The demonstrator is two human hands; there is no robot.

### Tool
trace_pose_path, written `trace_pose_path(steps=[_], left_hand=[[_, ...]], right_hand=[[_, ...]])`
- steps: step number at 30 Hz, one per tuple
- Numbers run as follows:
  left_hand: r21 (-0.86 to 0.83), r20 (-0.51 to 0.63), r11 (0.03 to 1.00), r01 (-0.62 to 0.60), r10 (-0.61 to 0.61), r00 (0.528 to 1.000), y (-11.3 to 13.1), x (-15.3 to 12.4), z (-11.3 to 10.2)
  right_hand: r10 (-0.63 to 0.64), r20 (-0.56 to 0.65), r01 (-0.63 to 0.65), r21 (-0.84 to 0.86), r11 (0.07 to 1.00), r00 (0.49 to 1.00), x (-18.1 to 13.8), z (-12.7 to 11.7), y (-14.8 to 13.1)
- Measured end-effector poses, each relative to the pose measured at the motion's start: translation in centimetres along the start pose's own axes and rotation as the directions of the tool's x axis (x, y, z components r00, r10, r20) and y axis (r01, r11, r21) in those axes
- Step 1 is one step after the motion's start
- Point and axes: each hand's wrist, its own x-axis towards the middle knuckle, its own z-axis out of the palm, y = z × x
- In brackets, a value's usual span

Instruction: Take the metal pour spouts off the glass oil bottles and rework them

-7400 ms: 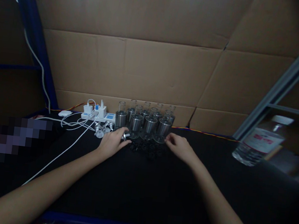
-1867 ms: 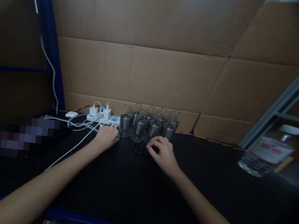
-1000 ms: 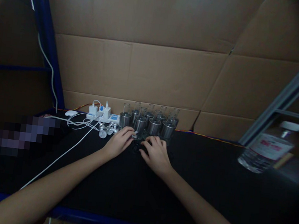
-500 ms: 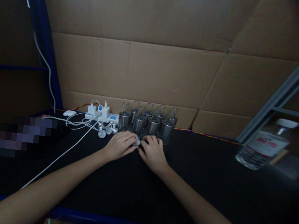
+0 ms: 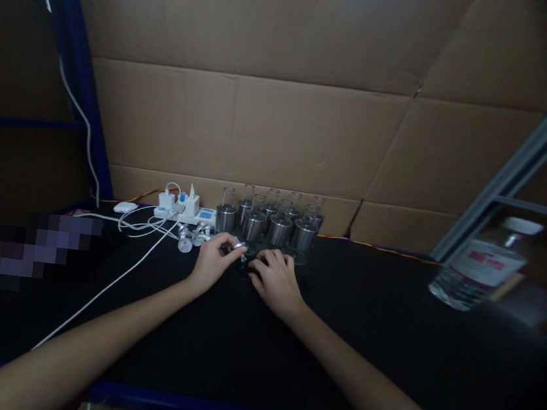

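Between its thumb and fingers, my left hand (image 5: 212, 262) pinches a small round silver metal piece (image 5: 239, 245), tilted on edge. Just to its right is my right hand (image 5: 276, 279), fingers curled and close together near the tabletop; what they hold, if anything, is hidden. A small shiny bit (image 5: 243, 260) shows between the hands, too dim to name. Behind them stand several glass vessels with brushed-metal bodies and clear necks (image 5: 278, 230), grouped in rows. Several loose silver pieces with round ends (image 5: 185, 241) lie left of my left hand.
A white power strip (image 5: 208, 216) with plugged-in chargers and tangled white cables (image 5: 145, 223) lies at the back left. A large clear plastic bottle (image 5: 481, 268) with a white cap stands right. Cardboard (image 5: 305, 136) walls the back of the black tabletop (image 5: 217, 350).
My left hand has turned and drawn slightly left, tilting the round silver piece up and away from my right hand. The gap between the hands has widened. My right hand has barely moved.
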Motion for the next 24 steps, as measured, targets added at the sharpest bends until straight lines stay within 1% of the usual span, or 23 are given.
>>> trace_pose_path(steps=[2, 5, 8, 11, 17, 20, 24], left_hand=[[-0.07, 0.005, 0.996, 0.05, -0.05, 0.999, -0.3, 0.1, 0.1], [-0.16, 0.05, 0.982, 0.099, -0.092, 0.994, -0.9, 0.3, 0.3], [-0.218, 0.113, 0.966, 0.137, -0.114, 0.987, -1.3, 0.4, 0.4], [-0.244, 0.152, 0.958, 0.15, -0.115, 0.982, -1.3, 0.3, 0.4], [-0.287, 0.156, 0.947, 0.147, -0.106, 0.982, -1.0, 0.2, 0.4], [-0.342, 0.156, 0.923, 0.177, -0.13, 0.979, -0.9, 0.1, 0.4], [-0.415, 0.19, 0.881, 0.226, -0.159, 0.969, -0.4, 0.0, 0.3]], right_hand=[[-0.002, 0.0, 0.002, 0.008, 1.0, 1.0, 0.0, 0.0, 0.0], [-0.006, -0.001, 0.006, 0.018, 1.0, 1.0, 0.0, 0.1, 0.1], [-0.003, -0.018, 0.003, 0.037, 0.999, 1.0, 0.0, 0.0, 0.2], [0.031, -0.061, -0.026, 0.092, 0.995, 0.998, 0.0, -0.2, 0.4], [0.108, -0.1, -0.078, 0.264, 0.961, 0.989, -0.2, -1.0, 1.1], [0.139, -0.103, -0.099, 0.321, 0.942, 0.985, -0.2, -1.6, 1.5], [0.148, -0.106, -0.099, 0.371, 0.923, 0.983, 0.0, -2.0, 1.7]])
